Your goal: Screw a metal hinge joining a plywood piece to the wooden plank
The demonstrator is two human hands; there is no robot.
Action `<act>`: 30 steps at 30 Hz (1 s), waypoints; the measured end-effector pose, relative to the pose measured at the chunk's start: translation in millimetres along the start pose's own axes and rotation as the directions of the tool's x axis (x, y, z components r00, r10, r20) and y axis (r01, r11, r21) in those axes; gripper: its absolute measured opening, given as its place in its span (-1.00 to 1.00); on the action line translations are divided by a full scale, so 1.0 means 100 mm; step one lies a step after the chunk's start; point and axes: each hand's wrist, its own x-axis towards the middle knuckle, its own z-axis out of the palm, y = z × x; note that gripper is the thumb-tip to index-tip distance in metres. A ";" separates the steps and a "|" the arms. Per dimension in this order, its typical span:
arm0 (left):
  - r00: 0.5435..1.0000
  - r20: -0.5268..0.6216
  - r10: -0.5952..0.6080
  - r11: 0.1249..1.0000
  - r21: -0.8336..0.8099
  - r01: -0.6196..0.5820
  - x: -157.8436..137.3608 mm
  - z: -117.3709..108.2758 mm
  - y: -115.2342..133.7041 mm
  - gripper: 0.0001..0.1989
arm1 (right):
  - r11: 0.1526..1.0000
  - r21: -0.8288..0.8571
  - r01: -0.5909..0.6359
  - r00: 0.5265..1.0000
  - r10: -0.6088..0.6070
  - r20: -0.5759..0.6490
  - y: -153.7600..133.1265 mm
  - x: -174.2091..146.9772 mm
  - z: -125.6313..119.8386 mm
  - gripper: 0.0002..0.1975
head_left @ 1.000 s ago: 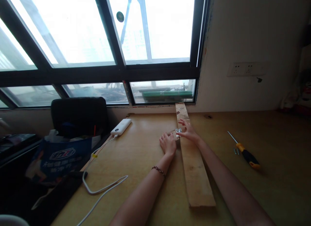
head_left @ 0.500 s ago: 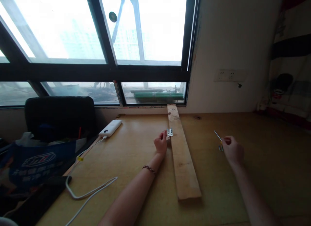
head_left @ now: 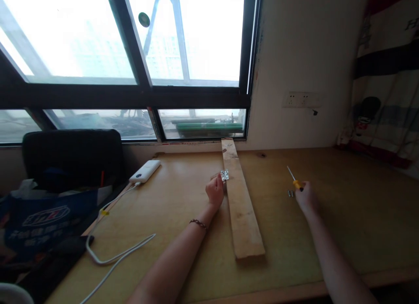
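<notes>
A silver hinge lies against the left edge of a long wooden board. The fingers of my left hand are closed on its left side. Off to the right, my right hand holds a screwdriver by the back end of its yellow handle. Its thin metal shaft points away from me and to the left. Two small screws rest on the table just left of my right hand. The far end of the board reaches the window sill.
The wooden table carries a white power bank with a white cable at its left. A dark chair and a blue bag stand beyond the left edge. A wall socket and a curtain are behind.
The view has turned slightly right. My right hand now sits farther back on the screwdriver, so more of the yellow handle shows. My left hand stays at the hinge.
</notes>
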 end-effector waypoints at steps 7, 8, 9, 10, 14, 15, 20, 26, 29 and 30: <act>0.892 0.269 0.364 0.893 0.171 -0.416 -0.13 -0.11 0.30 -0.72 | 0.366 0.895 -0.254 0.888 -0.278 0.365 -0.63 -0.53 -0.20 -0.58; 0.880 0.301 0.369 0.882 0.185 -0.433 -0.11 -0.14 0.34 -0.72 | 0.342 0.879 -0.332 0.826 -0.345 0.446 -0.71 -0.66 -0.21 -0.59; 0.859 0.346 0.378 0.868 0.190 -0.458 -0.09 -0.16 0.38 -0.71 | 0.339 0.859 -0.385 0.766 -0.402 0.502 -0.77 -0.78 -0.21 -0.59; 0.824 0.400 0.401 0.849 0.175 -0.498 -0.06 -0.19 0.42 -0.72 | 0.342 0.846 -0.410 0.724 -0.442 0.530 -0.83 -0.89 -0.21 -0.60; 0.545 0.527 0.652 0.664 -0.049 -0.747 0.01 -0.25 0.60 -0.74 | 0.340 0.833 -0.437 0.660 -0.507 0.554 -0.97 -1.19 -0.16 -0.64; 0.469 0.514 0.718 0.589 -0.089 -0.804 0.02 -0.25 0.64 -0.73 | 0.329 0.837 -0.437 0.657 -0.519 0.547 -1.01 -1.22 -0.16 -0.65; 0.360 0.422 0.832 0.374 0.051 -0.926 0.28 -0.34 0.83 -0.77 | 0.286 0.874 -0.393 0.562 -0.678 0.475 -1.43 -1.15 -0.29 -0.71; 0.692 0.131 0.709 0.656 0.236 -0.717 0.84 -0.63 1.08 -0.83 | 0.168 0.984 -0.067 0.674 -0.719 0.168 -2.10 -0.84 -0.12 -0.66; 0.851 -0.143 0.506 0.862 0.112 -0.494 1.02 -0.80 1.08 -0.83 | 0.254 0.960 0.116 0.754 -0.651 0.081 -2.17 -0.75 0.31 -0.55; 0.883 -0.231 0.409 0.911 0.051 -0.409 1.06 -0.86 1.05 -0.80 | 0.321 0.928 0.191 0.733 -0.676 0.083 -2.15 -0.72 0.46 -0.48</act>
